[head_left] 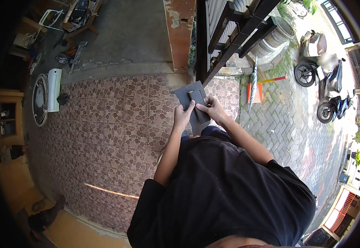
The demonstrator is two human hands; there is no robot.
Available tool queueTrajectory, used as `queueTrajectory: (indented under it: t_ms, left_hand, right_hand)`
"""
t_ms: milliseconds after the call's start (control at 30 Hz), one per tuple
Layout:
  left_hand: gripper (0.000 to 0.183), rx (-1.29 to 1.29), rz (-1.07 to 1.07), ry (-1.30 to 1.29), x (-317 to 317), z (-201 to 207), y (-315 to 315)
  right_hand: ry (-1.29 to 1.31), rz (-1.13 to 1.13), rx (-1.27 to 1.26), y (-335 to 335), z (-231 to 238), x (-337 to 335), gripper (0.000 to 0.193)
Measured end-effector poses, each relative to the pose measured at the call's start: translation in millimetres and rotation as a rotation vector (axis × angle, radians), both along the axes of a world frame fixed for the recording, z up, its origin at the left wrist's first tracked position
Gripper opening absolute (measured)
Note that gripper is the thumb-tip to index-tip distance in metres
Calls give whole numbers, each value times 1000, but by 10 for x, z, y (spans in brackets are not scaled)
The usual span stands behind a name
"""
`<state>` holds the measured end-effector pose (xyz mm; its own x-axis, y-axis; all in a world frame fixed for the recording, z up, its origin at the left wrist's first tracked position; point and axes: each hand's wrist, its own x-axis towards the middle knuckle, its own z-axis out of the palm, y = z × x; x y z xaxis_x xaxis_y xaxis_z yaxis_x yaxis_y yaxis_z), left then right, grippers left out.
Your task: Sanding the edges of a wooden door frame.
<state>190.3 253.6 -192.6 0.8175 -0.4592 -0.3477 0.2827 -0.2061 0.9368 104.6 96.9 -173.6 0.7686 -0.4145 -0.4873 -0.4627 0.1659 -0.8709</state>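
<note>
I hold a dark grey flat sheet (pixel 187 91) in front of me, with a smaller folded dark grey strip (pixel 198 100) lying on top of it. My left hand (pixel 183 115) grips the sheet's lower left edge, thumb up against the strip. On the right side, my right hand (pixel 214 109) pinches the strip with its fingers on the surface. Both forearms come up from my black shirt. The sheet's lower part is hidden behind my hands.
A black metal gate (pixel 233 35) and a red-brown pillar (pixel 181 33) stand just ahead. Patterned tile floor (pixel 105 124) spreads left, with a white fan (pixel 48 97) lying on it. Parked scooters (pixel 324 78) and a closed umbrella (pixel 253 84) are on the paving to the right.
</note>
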Motion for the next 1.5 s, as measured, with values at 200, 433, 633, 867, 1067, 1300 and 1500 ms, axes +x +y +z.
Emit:
queueTrajectory:
  t_ms: [200, 433, 633, 867, 1067, 1300, 1500]
  left_hand:
    - [38, -156, -82, 95, 179, 248, -333]
    - [29, -149, -138, 162, 406, 156, -620]
    - [33, -84, -131, 119, 667, 26, -620]
    - [36, -58, -305, 212, 1439, -50, -532]
    - [36, 46, -484, 174, 2077, -50, -120]
    - [32, 125, -547, 167, 2584, -222, 96]
    - [38, 234, -567, 325, 2512, -179, -90]
  right_hand:
    - [-55, 97, -297, -370, 66, 99, 52]
    - [-9, 79, -67, -644, 50, 173, 56]
    - [56, 38, -24, -600, 69, 368, 65]
    - [134, -142, -120, -124, -122, 788, 48]
    - [147, -188, -55, 635, -246, 1182, 43]
    - [242, -324, -73, 1024, -229, 1155, 42]
    - [252, -599, 33, 1147, -480, 807, 30]
